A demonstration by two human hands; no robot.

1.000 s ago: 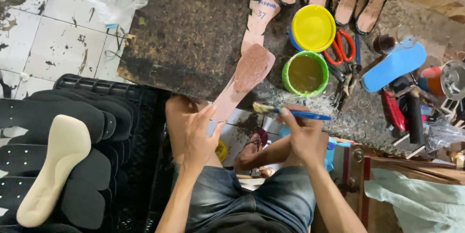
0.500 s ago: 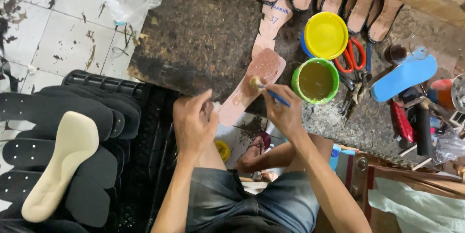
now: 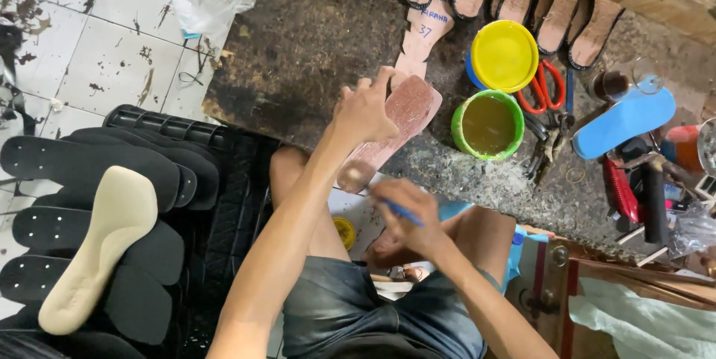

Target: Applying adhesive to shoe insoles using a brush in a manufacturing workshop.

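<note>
Our left hand (image 3: 365, 113) has a firm grip on the pink sole piece (image 3: 395, 128). The fingers press on its wide top end, and the sole lies flat on the dark bench (image 3: 298, 53). Its long line runs from that grip down toward our lap, slanting a little to the left. The narrow end sits just above our knee.

Our right hand (image 3: 406, 221) is curled tight around a brush with a blue handle (image 3: 401, 211). The brush tip reaches up and left from this grip and touches the narrow end of the sole. So the sole lies up and away from the right grip, and the right hand is the nearer one to that low end.

The green pot of glue (image 3: 488, 124) stands just to the right of the left grip, close by the sole. A yellow lid (image 3: 505, 55) and red scissors (image 3: 538, 89) lie beyond it. A blue sole (image 3: 623, 122) rests farther right. Off to the left of both grips, black soles (image 3: 89, 165) and one cream sole (image 3: 101, 243) are stacked on a black crate (image 3: 224, 172).
</note>
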